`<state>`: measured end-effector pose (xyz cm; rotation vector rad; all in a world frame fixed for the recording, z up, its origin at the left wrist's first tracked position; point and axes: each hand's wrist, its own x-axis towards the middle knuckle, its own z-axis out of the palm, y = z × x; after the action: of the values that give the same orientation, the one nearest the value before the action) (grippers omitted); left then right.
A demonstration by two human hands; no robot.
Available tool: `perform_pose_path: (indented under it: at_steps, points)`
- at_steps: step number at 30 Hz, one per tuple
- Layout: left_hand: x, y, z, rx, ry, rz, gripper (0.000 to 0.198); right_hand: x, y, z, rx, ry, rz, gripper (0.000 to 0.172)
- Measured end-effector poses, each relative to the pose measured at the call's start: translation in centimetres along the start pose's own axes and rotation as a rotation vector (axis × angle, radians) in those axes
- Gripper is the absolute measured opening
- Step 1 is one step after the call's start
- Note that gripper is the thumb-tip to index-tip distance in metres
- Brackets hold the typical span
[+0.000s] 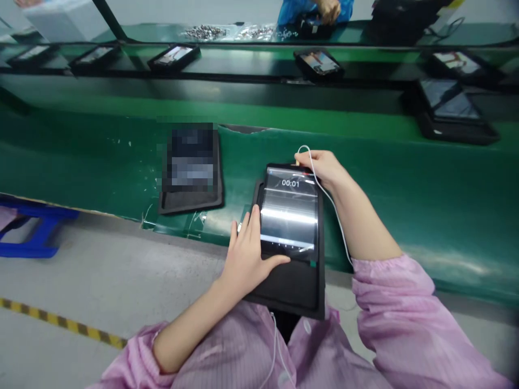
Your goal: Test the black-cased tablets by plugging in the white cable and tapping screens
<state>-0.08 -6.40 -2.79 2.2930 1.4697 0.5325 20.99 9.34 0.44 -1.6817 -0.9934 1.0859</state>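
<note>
A tablet (pixel 289 216) with a lit screen reading 00:01 lies in a black tray (pixel 292 286) that overhangs the near edge of the green bench. My left hand (pixel 248 254) rests at the tablet's lower left, fingers spread, the thumb reaching over its bottom edge. At the tablet's top right corner, my right hand (pixel 322 166) pinches the plug end of a white cable (pixel 334 208). The cable loops up over the fingers and runs down beside the forearm. Whether the plug sits inside the tablet is hidden.
Left of the tablet, a second black tray (pixel 192 201) holds another device, its picture pixelated. Several devices in trays line the belt (pixel 243 62) beyond the bench (pixel 101 156). Across it are a person's hand (pixel 329 9) and small metal parts (pixel 206 32). A blue stool (pixel 36 237) stands at left.
</note>
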Motion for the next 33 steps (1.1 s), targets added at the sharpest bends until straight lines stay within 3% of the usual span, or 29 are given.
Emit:
perform_pose_path:
  at_steps: [2, 3, 4, 5, 7, 8, 10, 11, 12, 14, 17, 21, 25, 28, 33]
  points:
    - [0.0, -0.1, 0.0, 0.028, 0.042, 0.017, 0.122, -1.8, 0.8, -2.2, 0.009, 0.162, -0.151, 0.005]
    - [0.0, -0.1, 0.0, 0.038, 0.046, 0.017, 0.119, -3.4, 1.2, -3.6, 0.024, 0.234, -0.242, 0.008]
    - [0.0, -0.1, -0.1, 0.042, 0.038, 0.01, 0.117, -5.4, 1.6, -5.0, 0.03, 0.265, -0.332, 0.012]
    - [0.1, -0.1, -0.2, 0.04, 0.021, -0.002, 0.115, -7.8, 2.1, -6.5, 0.046, 0.21, -0.387, 0.011]
    - [0.4, -0.1, -0.4, 0.025, -0.025, -0.024, 0.112, -13.1, 3.1, -8.8, -0.062, -0.085, -0.452, 0.009]
    - [0.6, -0.1, -0.5, 0.015, -0.046, -0.033, 0.111, -15.8, 3.7, -9.4, -0.116, -0.328, -0.496, 0.009]
    - [1.1, -0.2, -0.7, -0.009, -0.081, -0.038, 0.108, -20.5, 5.1, -9.4, -0.212, -0.75, -0.437, 0.011]
    - [1.2, -0.3, -0.7, -0.021, -0.092, -0.034, 0.106, -22.4, 6.0, -8.7, -0.249, -0.869, -0.389, 0.016]
    - [1.4, -0.4, -0.7, -0.032, -0.099, -0.028, 0.106, -24.0, 6.9, -7.8, -0.291, -0.909, -0.341, 0.022]
    - [1.5, -0.6, -0.6, -0.052, -0.101, -0.011, 0.106, -26.1, 8.9, -5.3, -0.391, -0.862, -0.303, 0.033]
    - [1.4, -0.9, -0.6, -0.076, -0.083, 0.015, 0.103, -27.2, 11.7, -1.3, -0.535, -0.759, -0.36, 0.042]
    - [1.2, -1.2, -0.7, -0.086, -0.076, 0.041, 0.093, -26.6, 14.0, 1.6, -0.584, -0.706, -0.466, 0.025]
    - [1.0, -1.3, -1.0, -0.074, -0.048, 0.063, 0.077, -26.6, 13.7, 0.8, -0.485, -0.662, -0.527, 0.027]
    - [1.1, -1.4, -0.9, -0.06, -0.035, 0.095, 0.071, -27.3, 11.4, -1.2, -0.396, -0.575, -0.555, 0.03]
    - [0.9, -1.3, -0.9, -0.055, -0.01, 0.187, 0.064, -28.2, 7.4, -3.2, -0.129, -0.579, -0.638, 0.023]
